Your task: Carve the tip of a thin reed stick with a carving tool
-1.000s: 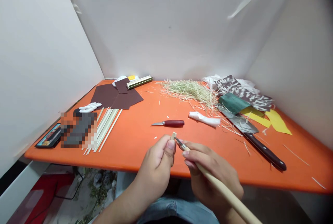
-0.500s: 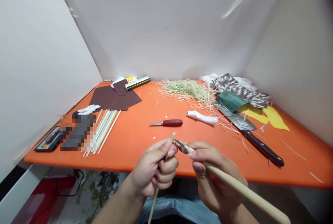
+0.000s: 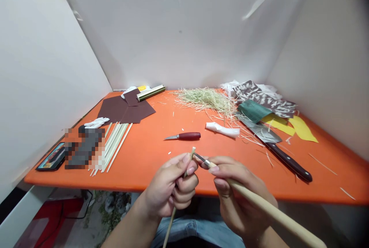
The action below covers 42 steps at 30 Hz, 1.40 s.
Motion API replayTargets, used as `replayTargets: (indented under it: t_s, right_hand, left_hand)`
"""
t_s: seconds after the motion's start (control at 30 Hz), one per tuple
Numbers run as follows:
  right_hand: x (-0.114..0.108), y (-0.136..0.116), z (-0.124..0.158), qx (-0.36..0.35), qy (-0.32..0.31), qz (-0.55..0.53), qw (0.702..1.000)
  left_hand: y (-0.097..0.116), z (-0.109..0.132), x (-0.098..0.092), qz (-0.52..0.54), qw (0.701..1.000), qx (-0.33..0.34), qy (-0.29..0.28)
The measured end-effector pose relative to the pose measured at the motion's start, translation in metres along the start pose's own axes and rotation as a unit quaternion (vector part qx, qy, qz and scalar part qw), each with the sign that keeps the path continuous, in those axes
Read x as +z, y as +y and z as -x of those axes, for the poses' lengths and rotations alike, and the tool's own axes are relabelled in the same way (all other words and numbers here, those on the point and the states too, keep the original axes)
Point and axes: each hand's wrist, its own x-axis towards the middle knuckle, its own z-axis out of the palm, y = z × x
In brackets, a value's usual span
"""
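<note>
Over the edge of the orange table (image 3: pixel 138 173), hands close together: left hand (image 3: pixel 170 186) clamps a thin tilted wooden stick (image 3: pixel 173 215), right hand (image 3: pixel 242 198) a long-handled carving knife (image 3: pixel 268 209), blade just beside the stick's tip.

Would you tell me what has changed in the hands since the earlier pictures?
The left hand has shifted the thin pale stick: it now stands more upright, its lower end showing below the fist. The right hand still holds the long-handled carving tool beside the stick's tip. The red-handled knife and the cleaver lie where they were.
</note>
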Motion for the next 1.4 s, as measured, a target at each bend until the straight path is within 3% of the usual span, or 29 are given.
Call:
replayTargets:
  t_s: [0.27, 0.5, 0.6, 1.03, 1.23, 1.3, 1.4]
  right_hand:
    - [-0.002, -0.002, -0.001, -0.011, -0.003, -0.005, 1.0]
    - [-0.005, -0.006, -0.001, -0.011, -0.005, 0.012, 1.0]
    - [-0.005, -0.006, 0.0, -0.014, -0.002, 0.023, 1.0]
    - [-0.006, 0.0, -0.004, -0.023, -0.024, 0.058, 0.998]
    - [0.002, 0.002, -0.007, -0.021, -0.004, 0.076, 0.997]
    - [0.003, 0.004, -0.007, -0.012, -0.002, 0.084, 0.996]
    - [0.001, 0.006, -0.006, 0.018, -0.009, 0.086, 0.996]
  left_hand:
    - [-0.001, -0.001, 0.005, -0.059, 0.998, 0.024, 0.021]
    - [-0.006, -0.001, 0.014, -0.202, 0.964, 0.052, 0.164]
    - [-0.009, -0.001, 0.017, -0.246, 0.949, 0.062, 0.186]
    - [-0.009, -0.004, 0.023, -0.496, 0.823, 0.1, 0.259]
    - [-0.011, -0.01, 0.021, -0.594, 0.738, 0.12, 0.296]
    - [-0.01, -0.012, 0.02, -0.608, 0.726, 0.117, 0.3]
    - [-0.009, -0.014, 0.018, -0.595, 0.742, 0.111, 0.288]
